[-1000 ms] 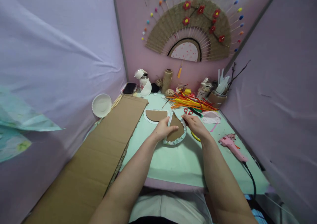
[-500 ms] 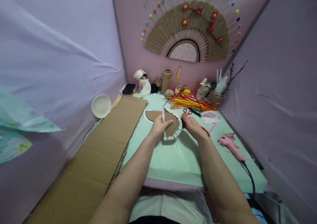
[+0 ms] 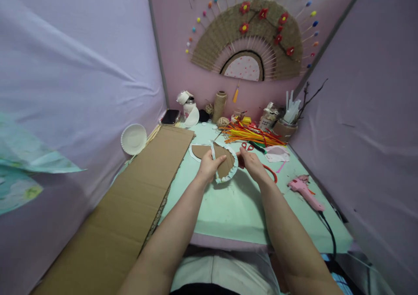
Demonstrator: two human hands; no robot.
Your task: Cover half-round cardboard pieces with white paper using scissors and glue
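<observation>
A half paper plate with brown cardboard glued inside [image 3: 226, 165] is held up over the mint-green table [image 3: 241, 212]. My left hand [image 3: 209, 166] pinches its left edge, thumb on the cardboard face. My right hand [image 3: 250, 163] grips its right edge with fingers closed. A second half plate with cardboard [image 3: 197, 152] lies flat just behind my left hand. A red ring [image 3: 271, 173] lies beside my right wrist.
A long cardboard sheet [image 3: 130, 203] runs down the left. A pink glue gun [image 3: 306, 193] with a black cord lies at right. Coloured sticks [image 3: 251, 135], red scissors [image 3: 247, 146], twine spools and jars crowd the back. A white paper plate [image 3: 133, 139] leans at left.
Both hands have lifted the half plate slightly and carried it left and away from me, tilting it more upright. The red ring beside my right wrist has come into view.
</observation>
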